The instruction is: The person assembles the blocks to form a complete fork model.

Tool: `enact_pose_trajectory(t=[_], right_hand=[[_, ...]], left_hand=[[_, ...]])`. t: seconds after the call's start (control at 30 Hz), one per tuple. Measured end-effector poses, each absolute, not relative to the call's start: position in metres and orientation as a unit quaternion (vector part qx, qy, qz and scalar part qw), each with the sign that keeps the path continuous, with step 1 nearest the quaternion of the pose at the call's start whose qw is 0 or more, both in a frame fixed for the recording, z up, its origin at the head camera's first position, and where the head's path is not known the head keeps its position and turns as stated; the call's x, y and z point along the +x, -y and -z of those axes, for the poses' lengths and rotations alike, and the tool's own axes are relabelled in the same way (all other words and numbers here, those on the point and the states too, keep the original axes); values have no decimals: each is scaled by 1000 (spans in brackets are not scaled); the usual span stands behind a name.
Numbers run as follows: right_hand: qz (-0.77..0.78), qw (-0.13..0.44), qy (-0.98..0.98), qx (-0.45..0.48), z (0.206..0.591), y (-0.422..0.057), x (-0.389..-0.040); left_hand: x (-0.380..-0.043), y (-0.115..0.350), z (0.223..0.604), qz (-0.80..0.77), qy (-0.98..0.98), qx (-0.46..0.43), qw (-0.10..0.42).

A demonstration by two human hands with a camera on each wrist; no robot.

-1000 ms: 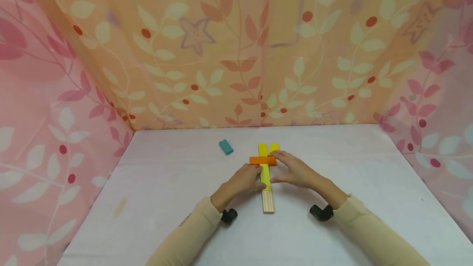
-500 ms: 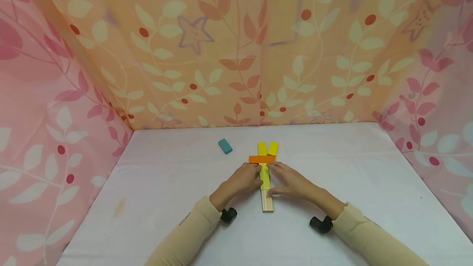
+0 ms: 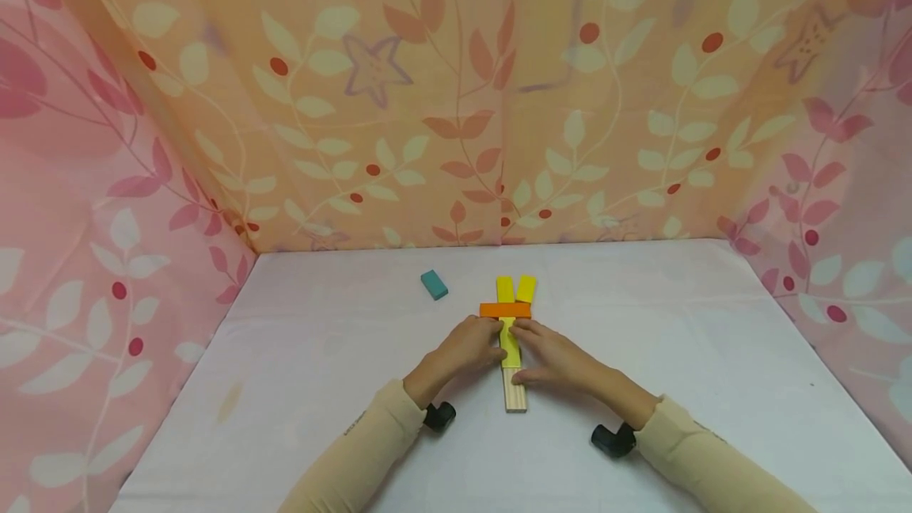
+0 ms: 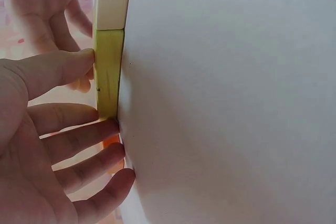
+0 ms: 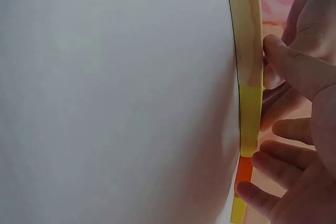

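Wooden blocks lie in a line on the white cloth. A plain wood block (image 3: 515,402) is nearest, then a yellow block (image 3: 510,351), with an orange block (image 3: 505,309) crosswise beyond it. Two more yellow blocks, the left one (image 3: 505,288) and the right one (image 3: 526,289), point away behind the orange. My left hand (image 3: 466,349) is at the line's left side; its thumb (image 4: 79,62) touches the yellow block's edge, fingers fairly straight. From the right, my right hand (image 3: 566,359) spreads alongside, its thumb (image 5: 278,51) at the plain block's edge and fingertips by the yellow one.
A teal block (image 3: 434,285) lies apart, at the back left of the line. Patterned fabric (image 3: 456,101) hangs around the back and sides of the white-covered table (image 3: 321,315). Black wrist devices, left (image 3: 440,417) and right (image 3: 613,441), sit below the sleeve cuffs.
My right hand has drawn back toward me from beside the right rear yellow block, down to the middle yellow and plain blocks. The left hand stays in about the same place.
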State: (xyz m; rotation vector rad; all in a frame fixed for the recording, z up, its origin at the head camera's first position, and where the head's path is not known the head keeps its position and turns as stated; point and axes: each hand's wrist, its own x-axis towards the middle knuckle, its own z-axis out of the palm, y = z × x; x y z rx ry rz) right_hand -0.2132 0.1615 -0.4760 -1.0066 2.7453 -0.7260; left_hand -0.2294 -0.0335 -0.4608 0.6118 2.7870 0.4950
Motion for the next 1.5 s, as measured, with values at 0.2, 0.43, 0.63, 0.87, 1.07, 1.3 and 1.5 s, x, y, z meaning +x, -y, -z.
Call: enact_pose_trajectory(t=[0.2, 0.43, 0.63, 0.87, 1.07, 1.3, 1.5], right_hand=[[230, 72, -912, -333, 477, -160, -212], [220, 69, -914, -333, 475, -160, -210], [217, 75, -915, -331, 475, -161, -209], [212, 95, -918, -322, 472, -159, -210], [206, 98, -921, -316, 471, -160, -210], [205, 87, -918, -327, 473, -161, -210], [203, 85, -918, -330, 473, -161, -210]], left_hand=[[-230, 34, 461, -171, -955, 209, 125], [-234, 37, 458, -197, -948, 194, 161], [-241, 43, 455, -231, -935, 189, 189], [-253, 68, 446, -305, -922, 149, 185], [-272, 93, 435, -330, -926, 126, 135], [-300, 125, 437, -324, -935, 122, 82], [-316, 146, 448, -351, -930, 80, 69]])
